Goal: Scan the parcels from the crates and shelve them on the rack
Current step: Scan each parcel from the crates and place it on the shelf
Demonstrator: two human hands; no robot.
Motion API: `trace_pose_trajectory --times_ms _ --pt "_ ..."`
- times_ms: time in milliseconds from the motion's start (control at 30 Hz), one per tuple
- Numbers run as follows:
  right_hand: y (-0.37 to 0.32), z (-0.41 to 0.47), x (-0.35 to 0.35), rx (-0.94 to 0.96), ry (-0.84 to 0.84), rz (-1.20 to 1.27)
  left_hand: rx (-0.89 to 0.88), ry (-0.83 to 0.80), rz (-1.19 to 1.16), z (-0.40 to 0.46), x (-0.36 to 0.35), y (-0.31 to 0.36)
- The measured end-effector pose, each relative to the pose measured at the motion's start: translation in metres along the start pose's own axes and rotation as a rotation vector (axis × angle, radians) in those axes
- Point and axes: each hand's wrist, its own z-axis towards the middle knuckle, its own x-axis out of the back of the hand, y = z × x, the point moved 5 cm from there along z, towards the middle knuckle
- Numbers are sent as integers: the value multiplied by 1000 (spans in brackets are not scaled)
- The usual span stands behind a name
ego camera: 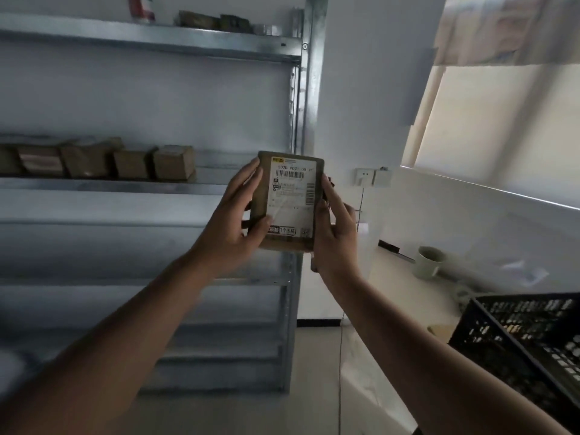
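Observation:
A flat brown parcel (pixel 290 199) with a white barcode label faces me, held upright in front of the metal rack (pixel 150 186). My left hand (pixel 238 211) grips its left edge, thumb on the label's lower corner. My right hand (pixel 334 227) grips its right edge, and a dark object sits behind that hand, mostly hidden. Several brown parcels (pixel 94 161) stand in a row on the rack's middle shelf, to the left of the held one. A black plastic crate (pixel 533 340) sits at the lower right.
The top shelf (pixel 150 34) carries a can and several small packets. Lower shelves look bare. To the right is a white table (pixel 395 277) with a pale green mug (pixel 428 262) and a plastic bag. A wall socket (pixel 365 177) and a hanging cable are beside the rack.

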Motion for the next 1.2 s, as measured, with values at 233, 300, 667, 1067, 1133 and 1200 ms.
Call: trace_pose_trajectory --times_ms 233,300,667,1067,1133,1200 --pt "8 9 -121 -52 -67 7 78 6 44 -7 87 -83" --pt "12 16 -147 -59 -80 4 92 9 40 -6 102 -104" --pt "86 111 -236 -121 -98 -55 209 4 30 47 113 -236" --pt "162 254 -300 -213 -163 -48 370 -31 12 139 94 -363" --pt "167 267 -309 -205 -171 -57 398 -49 10 149 95 -378" --pt "174 278 -319 -198 -172 -90 424 -84 50 157 95 -391"
